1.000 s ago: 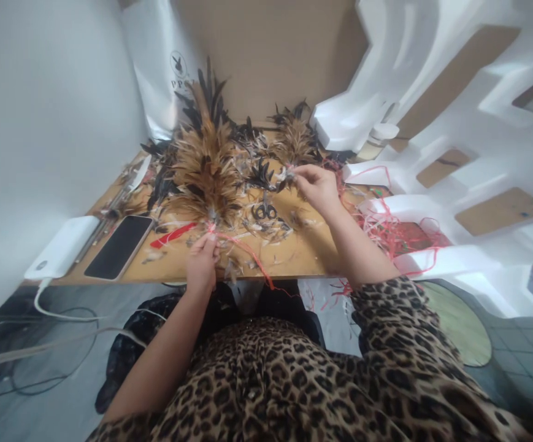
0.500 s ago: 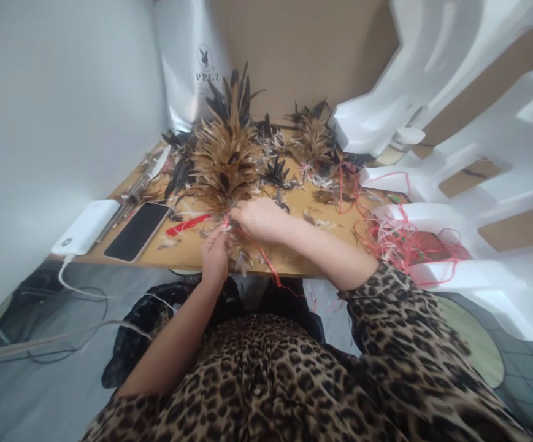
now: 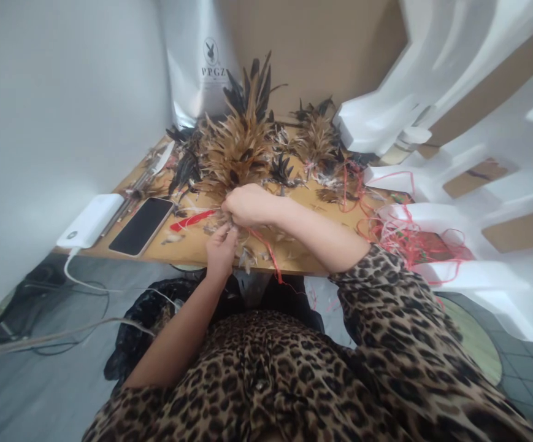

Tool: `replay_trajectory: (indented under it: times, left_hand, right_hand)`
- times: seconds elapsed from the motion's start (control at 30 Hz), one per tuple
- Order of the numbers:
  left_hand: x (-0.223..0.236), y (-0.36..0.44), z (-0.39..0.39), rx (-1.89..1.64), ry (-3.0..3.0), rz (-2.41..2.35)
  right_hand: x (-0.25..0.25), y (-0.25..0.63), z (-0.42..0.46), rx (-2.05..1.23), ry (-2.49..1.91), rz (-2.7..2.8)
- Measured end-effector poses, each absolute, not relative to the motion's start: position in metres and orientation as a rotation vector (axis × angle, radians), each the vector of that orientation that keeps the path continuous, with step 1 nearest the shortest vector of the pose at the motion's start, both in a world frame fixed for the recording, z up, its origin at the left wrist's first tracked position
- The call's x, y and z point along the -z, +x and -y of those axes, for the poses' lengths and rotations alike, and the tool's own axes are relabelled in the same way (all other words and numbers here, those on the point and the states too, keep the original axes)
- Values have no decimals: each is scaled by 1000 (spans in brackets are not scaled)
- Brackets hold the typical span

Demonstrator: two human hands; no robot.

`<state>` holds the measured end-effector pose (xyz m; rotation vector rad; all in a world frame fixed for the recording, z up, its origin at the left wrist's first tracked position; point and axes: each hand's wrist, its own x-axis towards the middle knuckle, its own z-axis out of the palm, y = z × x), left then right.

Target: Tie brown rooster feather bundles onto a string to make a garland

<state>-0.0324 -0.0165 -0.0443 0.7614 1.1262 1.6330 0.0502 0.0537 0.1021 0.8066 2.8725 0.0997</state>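
Right hand [image 3: 248, 204]: curled shut, pinching the bottom of the feather bunch [image 3: 241, 147].
Left hand [image 3: 221, 245]: just below, fingers pinching the red string [image 3: 266, 248].
Feather bunch: fans out above both hands, on the table [image 3: 192, 245].

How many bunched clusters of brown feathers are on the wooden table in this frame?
2. A large tan and black feather bunch stands just beyond both hands; a smaller brown feather bunch sits farther right near the white foam. Loose feathers may hide others.
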Motion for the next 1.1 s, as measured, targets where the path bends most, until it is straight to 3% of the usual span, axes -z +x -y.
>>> replay_trajectory:
  times: [0.5,0.7,0.83,0.97,1.1]
  left_hand:
    - [42,-31,15,-1675,724,-1149]
    - [35,-32,15,-1675,655,-1147]
    - [33,-33,15,-1663,646,-1130]
    - [35,-33,14,-1675,642,-1123]
    - [36,-32,15,-1684,651,-1114]
  right_hand:
    - [-85,60,-69,152,830,-3078]
    - [-77,90,-51,145,1138,-3535]
    - [-52,111,-32,803,1675,-3563]
    - [-13,101,-25,1513,1815,-3153]
    - [7,76,-32,1896,1899,-2909]
